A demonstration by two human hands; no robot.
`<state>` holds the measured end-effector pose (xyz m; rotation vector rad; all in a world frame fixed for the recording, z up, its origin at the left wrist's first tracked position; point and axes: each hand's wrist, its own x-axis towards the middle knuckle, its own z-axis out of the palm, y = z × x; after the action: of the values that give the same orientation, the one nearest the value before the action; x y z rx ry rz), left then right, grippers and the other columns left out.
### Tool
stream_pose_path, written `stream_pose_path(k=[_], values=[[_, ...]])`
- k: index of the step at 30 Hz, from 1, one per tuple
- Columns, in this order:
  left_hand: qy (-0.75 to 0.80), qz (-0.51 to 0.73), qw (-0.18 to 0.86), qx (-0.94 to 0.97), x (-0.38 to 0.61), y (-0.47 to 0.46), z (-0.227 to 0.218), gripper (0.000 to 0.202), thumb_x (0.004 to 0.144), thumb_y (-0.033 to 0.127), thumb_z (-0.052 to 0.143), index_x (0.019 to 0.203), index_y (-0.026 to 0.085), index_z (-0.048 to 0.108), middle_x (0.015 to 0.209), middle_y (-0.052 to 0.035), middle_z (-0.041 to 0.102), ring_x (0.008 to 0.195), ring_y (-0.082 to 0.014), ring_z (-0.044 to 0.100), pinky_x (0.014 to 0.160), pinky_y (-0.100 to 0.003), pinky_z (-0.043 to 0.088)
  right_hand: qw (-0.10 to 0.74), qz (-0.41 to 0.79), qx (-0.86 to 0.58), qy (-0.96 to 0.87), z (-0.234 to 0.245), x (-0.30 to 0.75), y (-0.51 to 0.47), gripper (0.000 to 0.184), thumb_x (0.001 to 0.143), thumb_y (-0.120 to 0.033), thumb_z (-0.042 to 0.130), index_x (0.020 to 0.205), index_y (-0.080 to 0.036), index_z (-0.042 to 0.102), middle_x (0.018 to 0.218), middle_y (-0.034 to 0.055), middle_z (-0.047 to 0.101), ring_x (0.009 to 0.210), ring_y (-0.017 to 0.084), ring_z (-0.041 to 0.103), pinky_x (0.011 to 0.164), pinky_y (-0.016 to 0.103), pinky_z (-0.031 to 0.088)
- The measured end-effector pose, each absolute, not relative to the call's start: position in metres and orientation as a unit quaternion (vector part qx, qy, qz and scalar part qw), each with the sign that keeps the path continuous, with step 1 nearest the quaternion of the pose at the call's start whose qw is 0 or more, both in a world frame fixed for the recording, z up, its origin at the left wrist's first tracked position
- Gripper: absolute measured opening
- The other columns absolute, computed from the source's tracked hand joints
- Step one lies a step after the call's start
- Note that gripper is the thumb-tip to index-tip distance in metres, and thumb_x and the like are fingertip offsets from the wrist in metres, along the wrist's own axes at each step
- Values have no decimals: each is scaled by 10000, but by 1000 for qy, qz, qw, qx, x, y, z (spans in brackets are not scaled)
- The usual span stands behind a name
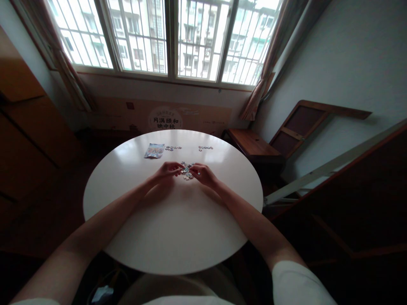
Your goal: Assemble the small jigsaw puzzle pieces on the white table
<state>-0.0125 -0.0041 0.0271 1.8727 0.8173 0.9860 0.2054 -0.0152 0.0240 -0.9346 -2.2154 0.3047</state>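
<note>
Both my hands meet over a small heap of jigsaw pieces near the middle of a round white table. My left hand has its fingers pinched together on a piece at the heap's left side. On the heap's right side, my right hand is also curled, its fingertips pinching a piece. The two pinches almost touch. Farther back lie a printed picture card and two short rows of joined pieces.
A barred window with curtains fills the far wall, a cardboard panel with printed characters below it. A wooden chair and a leaning wooden frame stand at the right. Wooden cabinets are at the left.
</note>
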Motion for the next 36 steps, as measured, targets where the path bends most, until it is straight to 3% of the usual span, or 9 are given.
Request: stream_pose_path(k=[6,13,21,29,36], values=[[348,417,412,732,-14,1,43,398,730,413,653,933,71,672,636,-56,650,534,-107,575,536,-230,486,356,95,-377,-850,38,211,-7,167,849,-198,538,824,-130,688,717,27,576,621,88,502,609,197,372],[412,417,367,722,-14,-1,59,354,702,318,661,971,88,665,670,-49,663,523,-99,580,512,-210,481,365,105,-415,-827,51,210,-1,139,806,-183,578,808,-128,705,715,42,632,635,107,541,627,212,400],[437,443,363,693,-3,-12,34,404,688,308,653,1018,76,649,745,-61,659,523,-100,571,492,-213,459,417,178,-475,-754,36,192,-9,136,773,-182,604,802,-120,721,720,68,690,642,135,599,628,228,435],[410,450,344,715,-6,-20,18,443,699,385,675,1036,98,652,866,-84,671,569,-96,564,515,-211,458,382,202,-418,-799,22,194,-21,117,772,-158,605,790,-121,714,690,39,663,612,111,563,588,206,404],[418,417,350,727,-1,-23,17,416,707,382,667,1001,88,669,818,-72,671,577,-95,541,520,-204,428,382,199,-396,-811,25,192,-22,130,783,-177,606,788,-117,722,654,28,633,592,99,528,567,197,376]])
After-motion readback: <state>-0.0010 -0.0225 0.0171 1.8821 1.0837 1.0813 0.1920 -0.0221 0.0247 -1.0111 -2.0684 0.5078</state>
